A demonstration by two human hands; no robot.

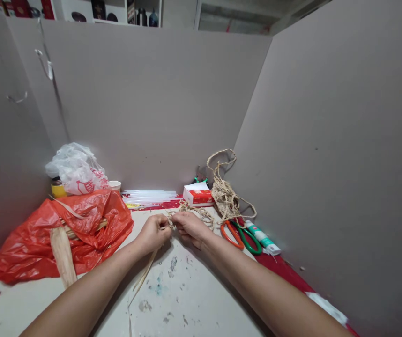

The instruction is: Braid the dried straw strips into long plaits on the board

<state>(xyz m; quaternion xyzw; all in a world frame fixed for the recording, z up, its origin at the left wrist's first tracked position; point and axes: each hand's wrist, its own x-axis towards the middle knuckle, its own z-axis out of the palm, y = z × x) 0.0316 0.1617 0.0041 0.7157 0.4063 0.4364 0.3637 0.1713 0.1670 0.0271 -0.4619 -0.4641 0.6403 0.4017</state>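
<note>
Both hands meet over the middle of the stained work board (194, 299). My left hand (153, 232) is closed in a pinch on pale straw strands (145, 276) that trail down toward me. My right hand (189, 228) is closed on the same twisted straw piece, fingertips touching the left hand's. A braided length of straw (201, 213) runs away from the hands toward the back right.
A red plastic bag (46, 238) with dried husks lies left, a white bag (76, 171) and paper cup (115, 185) behind it. A twine bundle (225, 194), red-white box (197, 194), orange and green scissors (243, 236) and glue tube (262, 238) sit right. Grey cardboard walls surround the desk.
</note>
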